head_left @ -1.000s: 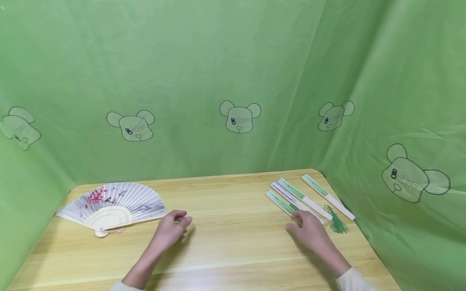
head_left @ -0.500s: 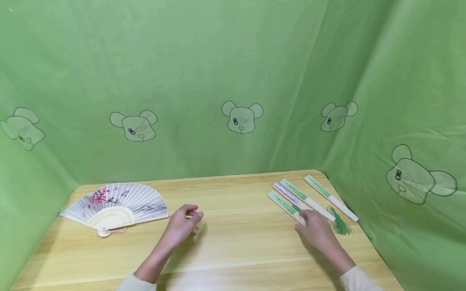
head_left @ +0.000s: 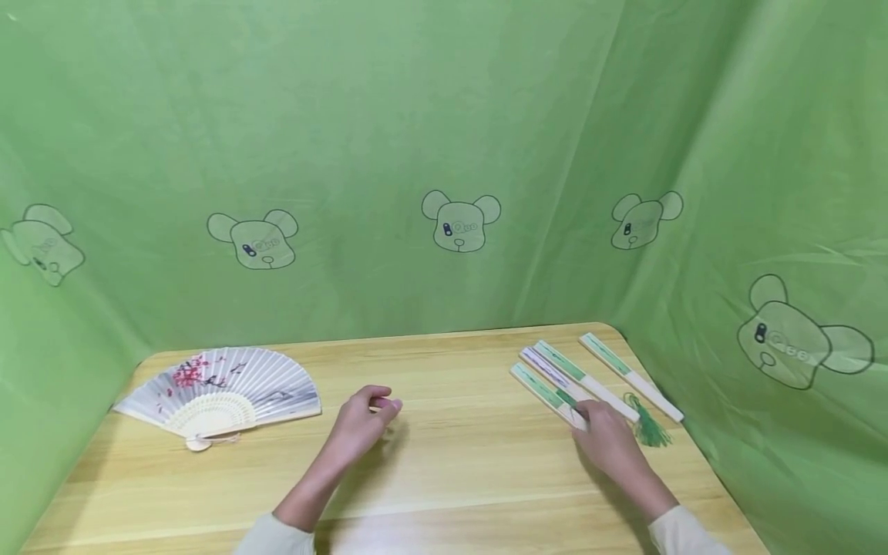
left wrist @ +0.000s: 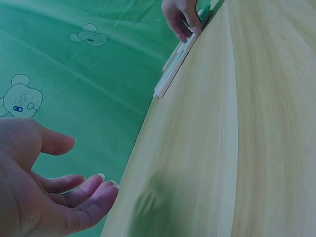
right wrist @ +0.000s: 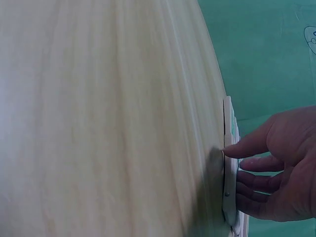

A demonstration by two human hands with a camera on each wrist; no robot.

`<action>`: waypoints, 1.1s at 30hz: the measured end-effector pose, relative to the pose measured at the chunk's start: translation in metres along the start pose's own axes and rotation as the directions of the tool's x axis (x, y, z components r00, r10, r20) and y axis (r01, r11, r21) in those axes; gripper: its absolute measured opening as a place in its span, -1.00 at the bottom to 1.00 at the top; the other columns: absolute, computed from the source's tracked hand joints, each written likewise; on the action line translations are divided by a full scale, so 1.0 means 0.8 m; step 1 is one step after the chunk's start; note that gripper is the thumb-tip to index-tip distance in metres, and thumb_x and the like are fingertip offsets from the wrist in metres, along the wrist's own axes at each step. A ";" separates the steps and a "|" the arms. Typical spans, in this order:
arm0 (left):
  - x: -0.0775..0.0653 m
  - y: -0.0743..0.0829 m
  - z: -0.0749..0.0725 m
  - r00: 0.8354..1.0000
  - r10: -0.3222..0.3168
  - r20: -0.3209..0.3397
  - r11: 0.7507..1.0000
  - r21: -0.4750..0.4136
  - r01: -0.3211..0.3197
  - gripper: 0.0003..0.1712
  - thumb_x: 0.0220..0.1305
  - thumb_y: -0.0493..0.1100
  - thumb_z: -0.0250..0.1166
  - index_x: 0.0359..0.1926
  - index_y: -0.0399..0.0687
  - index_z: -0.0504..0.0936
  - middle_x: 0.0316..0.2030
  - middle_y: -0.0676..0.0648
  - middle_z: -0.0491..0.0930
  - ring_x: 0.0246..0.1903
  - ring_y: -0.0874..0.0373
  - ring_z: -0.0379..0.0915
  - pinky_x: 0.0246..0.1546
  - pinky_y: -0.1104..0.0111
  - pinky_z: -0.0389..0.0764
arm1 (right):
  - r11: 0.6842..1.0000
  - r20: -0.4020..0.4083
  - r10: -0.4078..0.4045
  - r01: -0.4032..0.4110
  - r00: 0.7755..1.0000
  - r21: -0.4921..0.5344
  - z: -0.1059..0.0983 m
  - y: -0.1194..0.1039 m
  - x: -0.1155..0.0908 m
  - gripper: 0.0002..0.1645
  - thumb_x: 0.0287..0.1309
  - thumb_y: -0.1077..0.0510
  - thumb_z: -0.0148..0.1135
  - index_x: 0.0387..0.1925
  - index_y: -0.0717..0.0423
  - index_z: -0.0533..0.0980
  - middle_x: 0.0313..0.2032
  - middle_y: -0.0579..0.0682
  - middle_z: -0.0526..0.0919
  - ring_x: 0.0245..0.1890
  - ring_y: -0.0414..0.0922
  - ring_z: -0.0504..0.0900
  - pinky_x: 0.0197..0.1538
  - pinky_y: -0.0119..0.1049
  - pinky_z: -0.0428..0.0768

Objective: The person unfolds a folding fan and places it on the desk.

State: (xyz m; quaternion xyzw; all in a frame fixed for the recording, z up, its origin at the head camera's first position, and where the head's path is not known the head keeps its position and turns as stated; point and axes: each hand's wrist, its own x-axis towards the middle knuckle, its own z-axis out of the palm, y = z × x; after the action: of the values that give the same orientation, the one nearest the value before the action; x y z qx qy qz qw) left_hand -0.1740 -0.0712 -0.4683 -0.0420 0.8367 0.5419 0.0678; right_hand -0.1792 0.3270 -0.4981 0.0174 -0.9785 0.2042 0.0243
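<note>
At the right of the table, my right hand point(head_left: 610, 443) pinches the lower part of the nearest folded fan point(head_left: 537, 385), which has a green leaf and pale wooden ribs. In the right wrist view the thumb point(right wrist: 244, 143) lies on one side of that fan and the fingers on the other. Close beside it lie a purple-and-white folded fan point(head_left: 544, 364) and another green folded fan point(head_left: 563, 362). My left hand point(head_left: 361, 424) hovers over the table with loosely bent fingers, holding nothing. To its left lies a spread fan point(head_left: 277, 374) with red blossoms.
A further green folded fan point(head_left: 607, 356) lies apart near the table's right edge. Between it and the group rests a green tassel point(head_left: 650, 428). Green cloth point(head_left: 361, 154) with bear-head prints encloses the wooden table point(head_left: 444, 462) at the back and sides.
My right hand has moved slightly right along the nearest folded fan, and its fingers have closed on it. My left hand has drifted right, away from the spread fan.
</note>
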 end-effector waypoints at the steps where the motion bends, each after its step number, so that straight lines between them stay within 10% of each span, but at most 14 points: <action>1: 0.001 0.000 0.001 1.000 0.002 0.005 1.000 -0.007 -0.002 -0.41 0.41 -0.02 0.31 0.31 -0.27 0.51 0.00 -0.19 0.66 -0.15 0.02 0.67 -0.25 0.39 0.73 | 1.000 0.005 0.000 0.000 1.000 0.000 0.000 0.000 0.000 -0.43 0.08 0.32 0.34 0.14 0.51 0.51 0.05 0.50 0.64 0.07 0.45 0.61 0.18 0.36 0.67; 21: 0.010 -0.001 0.028 0.998 0.015 0.067 0.996 -0.093 -0.008 -0.43 0.44 -0.07 0.29 0.31 -0.35 0.48 0.00 -0.27 0.63 -0.28 -0.06 0.68 -0.25 0.13 0.83 | 0.990 0.128 -0.094 0.106 0.987 -0.094 -0.008 0.006 0.008 -0.45 -0.27 0.27 0.40 -0.09 0.41 0.62 -0.34 0.09 0.68 -0.38 -0.08 0.54 -0.32 -0.16 0.70; 33: 0.014 0.009 0.045 0.994 0.028 0.104 0.995 -0.103 -0.017 -0.42 0.45 -0.04 0.28 0.32 -0.32 0.48 0.02 -0.25 0.62 -0.22 -0.08 0.69 -0.22 0.12 0.83 | 0.995 0.110 -0.069 0.076 0.992 -0.060 -0.010 0.004 0.012 -0.37 -0.24 0.22 0.42 -0.02 0.43 0.58 -0.21 0.21 0.71 -0.30 -0.01 0.62 -0.26 -0.08 0.76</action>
State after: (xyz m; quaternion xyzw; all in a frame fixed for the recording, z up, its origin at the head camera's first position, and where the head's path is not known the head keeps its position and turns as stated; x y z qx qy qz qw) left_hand -0.1841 -0.0353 -0.4779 -0.0074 0.8037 0.5859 0.1037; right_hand -0.1886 0.3333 -0.4913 0.0629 -0.9831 0.1707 -0.0206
